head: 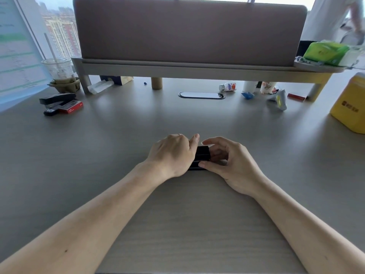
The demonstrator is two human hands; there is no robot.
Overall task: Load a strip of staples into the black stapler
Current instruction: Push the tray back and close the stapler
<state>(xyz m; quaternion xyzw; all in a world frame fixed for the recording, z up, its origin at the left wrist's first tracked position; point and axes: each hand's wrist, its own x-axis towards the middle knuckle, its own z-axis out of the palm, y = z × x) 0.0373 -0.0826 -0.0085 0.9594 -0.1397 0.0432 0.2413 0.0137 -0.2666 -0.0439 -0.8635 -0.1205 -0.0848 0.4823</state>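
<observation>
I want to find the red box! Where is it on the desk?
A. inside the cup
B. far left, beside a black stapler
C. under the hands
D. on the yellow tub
B: the red box lies far left on the desk, touching a black stapler.

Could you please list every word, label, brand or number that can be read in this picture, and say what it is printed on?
None can be read for certain.
Red staple box: white print, too blurred.
Yellow container: dark logo and characters, too blurred.
Green tissue pack: faint print, illegible.
Small white bottle: coloured label, too small.
Sheet at left: lines of text, blurred.
Black stapler between left hand and right hand: no text visible.
</observation>
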